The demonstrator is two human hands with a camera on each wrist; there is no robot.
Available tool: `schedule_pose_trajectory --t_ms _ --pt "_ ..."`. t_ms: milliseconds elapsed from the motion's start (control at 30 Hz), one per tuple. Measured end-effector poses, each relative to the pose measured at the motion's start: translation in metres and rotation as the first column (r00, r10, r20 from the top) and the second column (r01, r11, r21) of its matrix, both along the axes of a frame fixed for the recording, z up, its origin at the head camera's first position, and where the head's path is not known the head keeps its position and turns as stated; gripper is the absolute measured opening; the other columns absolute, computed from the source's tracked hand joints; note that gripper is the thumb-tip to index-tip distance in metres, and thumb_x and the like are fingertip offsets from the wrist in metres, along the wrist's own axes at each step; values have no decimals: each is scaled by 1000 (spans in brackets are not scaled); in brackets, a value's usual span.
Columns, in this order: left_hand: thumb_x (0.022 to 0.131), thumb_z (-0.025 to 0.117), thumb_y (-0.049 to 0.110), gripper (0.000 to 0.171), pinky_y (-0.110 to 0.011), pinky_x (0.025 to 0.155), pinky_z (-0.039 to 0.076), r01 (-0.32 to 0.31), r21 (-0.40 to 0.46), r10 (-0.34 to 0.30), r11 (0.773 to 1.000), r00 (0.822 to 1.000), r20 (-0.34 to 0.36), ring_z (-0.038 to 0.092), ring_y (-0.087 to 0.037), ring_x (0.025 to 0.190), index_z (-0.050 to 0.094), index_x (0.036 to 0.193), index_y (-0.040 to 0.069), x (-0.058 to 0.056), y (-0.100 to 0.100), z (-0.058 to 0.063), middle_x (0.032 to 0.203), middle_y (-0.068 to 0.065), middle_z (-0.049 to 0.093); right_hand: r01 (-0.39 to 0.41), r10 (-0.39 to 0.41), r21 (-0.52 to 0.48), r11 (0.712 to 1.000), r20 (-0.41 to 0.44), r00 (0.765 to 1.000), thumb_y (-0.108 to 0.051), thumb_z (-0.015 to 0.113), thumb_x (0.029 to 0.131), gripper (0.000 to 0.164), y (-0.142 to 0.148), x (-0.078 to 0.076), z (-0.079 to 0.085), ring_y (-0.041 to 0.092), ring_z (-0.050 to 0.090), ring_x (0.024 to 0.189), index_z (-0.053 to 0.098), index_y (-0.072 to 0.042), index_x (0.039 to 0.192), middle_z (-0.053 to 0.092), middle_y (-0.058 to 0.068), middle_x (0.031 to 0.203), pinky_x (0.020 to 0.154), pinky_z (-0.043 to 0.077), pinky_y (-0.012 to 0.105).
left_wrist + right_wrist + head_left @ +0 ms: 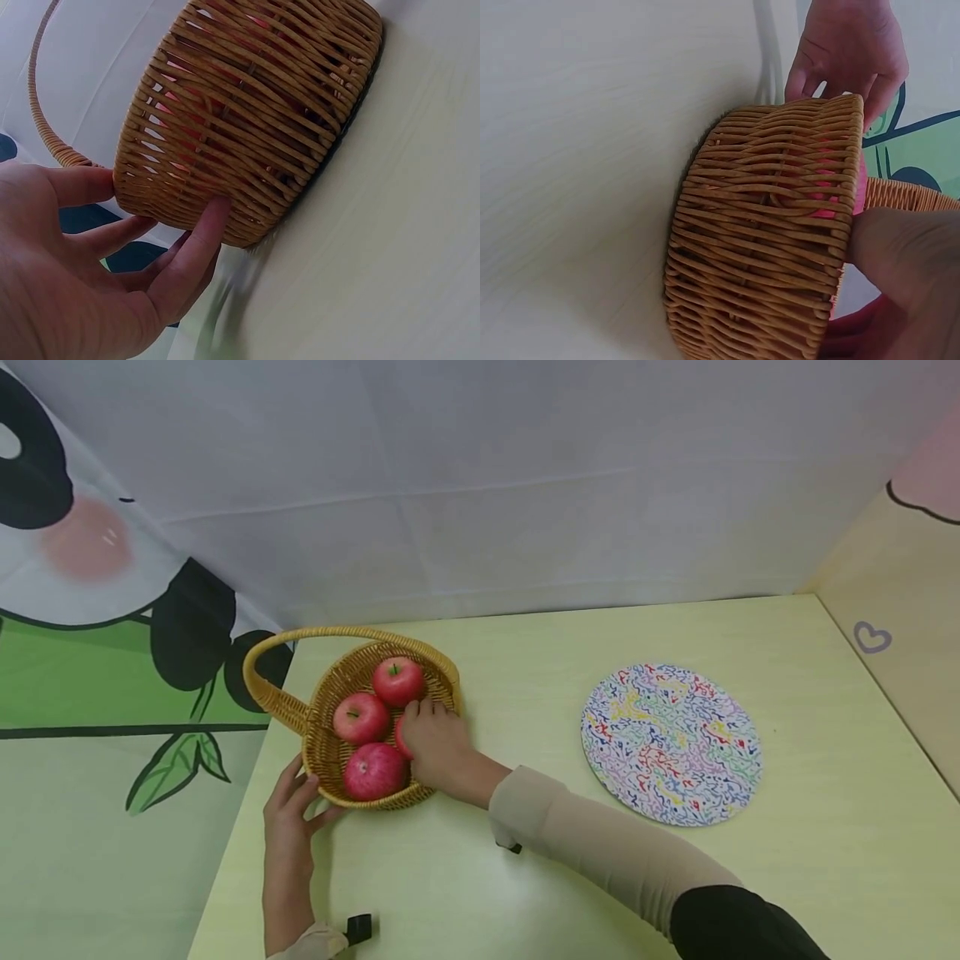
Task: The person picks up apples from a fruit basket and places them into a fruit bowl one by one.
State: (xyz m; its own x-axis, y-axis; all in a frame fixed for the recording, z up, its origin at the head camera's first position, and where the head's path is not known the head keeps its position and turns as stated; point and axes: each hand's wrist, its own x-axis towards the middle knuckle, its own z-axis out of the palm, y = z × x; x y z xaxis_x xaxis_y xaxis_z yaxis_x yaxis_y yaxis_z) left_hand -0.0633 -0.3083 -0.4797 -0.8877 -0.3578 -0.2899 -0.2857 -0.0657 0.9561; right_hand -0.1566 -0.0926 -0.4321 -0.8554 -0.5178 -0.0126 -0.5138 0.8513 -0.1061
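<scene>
A round wicker basket (322, 758) with a tall arched handle stands on the table's left part. Inside it are a red apple (398, 682) at the back, a second apple (362, 718) at the left, and a darker speckled red fruit (376, 772), like a pomegranate, at the front. My right hand (438, 745) reaches over the right rim and grips another red fruit (401, 737), mostly hidden under the fingers. Around the front left of the basket, my left hand (97, 270) holds the outer wall, thumb and fingers spread along the weave and rim.
A round board (672, 745) with a colourful squiggle pattern lies flat on the pale table (525, 693), right of the basket. A white cloth wall (525, 527) rises behind the table. Printed cartoon panels (82, 668) stand at the left.
</scene>
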Motion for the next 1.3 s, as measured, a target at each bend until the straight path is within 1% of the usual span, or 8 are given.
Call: schedule_pose_trajectory --t_ms 200,367,467,633,767,933,1200,1300 --pt "111 46 30 51 -21 76 63 -14 -11 14 1000 1000 8 58 -6 119 40 161 29 2 -1 0 141 11 51 -22 22 -20 1000 -41 999 -24 69 91 54 5 5 3 24 66 103 54 0 137 66 10 119 76 59 31" --pt "111 46 30 51 -21 76 63 -23 -1 23 1000 1000 0 58 -6 119 40 161 28 3 -2 0 142 10 51 -54 52 -67 996 -40 998 -28 69 93 68 12 10 10 29 62 126 47 3 150 60 16 141 104 56 37" --pt "111 46 30 50 -22 76 63 -28 -1 28 1000 1000 -3 59 -5 118 40 161 28 3 -2 0 141 9 52 -71 70 -112 991 -13 997 -32 72 93 76 17 12 15 30 56 139 43 3 154 55 17 151 114 51 39" --pt "111 45 31 50 -21 76 63 -26 -5 26 1000 1000 -8 60 -6 118 40 161 28 3 -2 -1 141 10 52 -92 98 -191 977 21 995 -37 76 93 85 27 16 22 30 50 146 38 1 158 50 17 158 118 48 39" --pt "111 45 31 50 -21 77 63 -25 -1 25 1000 1000 -8 59 -6 118 40 161 28 3 -2 0 141 9 52 -125 130 -251 960 3 991 -41 78 91 87 36 16 23 27 51 145 38 -2 158 51 13 156 117 48 37" --pt "112 44 31 50 -21 77 63 -16 5 16 1000 1000 -8 59 -7 119 39 162 29 3 -1 -1 142 8 52 -177 183 -353 919 -17 983 -44 79 90 87 48 13 17 24 49 145 40 -6 158 50 10 156 118 47 37" --pt "112 45 31 49 -23 79 63 -19 -3 19 1000 1000 -10 59 -9 119 41 161 28 1 2 0 141 7 51 -265 296 -483 834 -14 955 -47 79 90 86 72 9 7 22 44 147 41 -10 158 46 6 158 116 48 37" --pt "112 45 30 49 -23 78 63 -23 -6 23 1000 1000 -8 60 -8 118 41 161 27 1 2 0 140 7 52 -305 336 -530 791 -40 941 -48 82 87 87 80 7 3 22 44 146 45 -10 156 48 6 156 116 48 36"
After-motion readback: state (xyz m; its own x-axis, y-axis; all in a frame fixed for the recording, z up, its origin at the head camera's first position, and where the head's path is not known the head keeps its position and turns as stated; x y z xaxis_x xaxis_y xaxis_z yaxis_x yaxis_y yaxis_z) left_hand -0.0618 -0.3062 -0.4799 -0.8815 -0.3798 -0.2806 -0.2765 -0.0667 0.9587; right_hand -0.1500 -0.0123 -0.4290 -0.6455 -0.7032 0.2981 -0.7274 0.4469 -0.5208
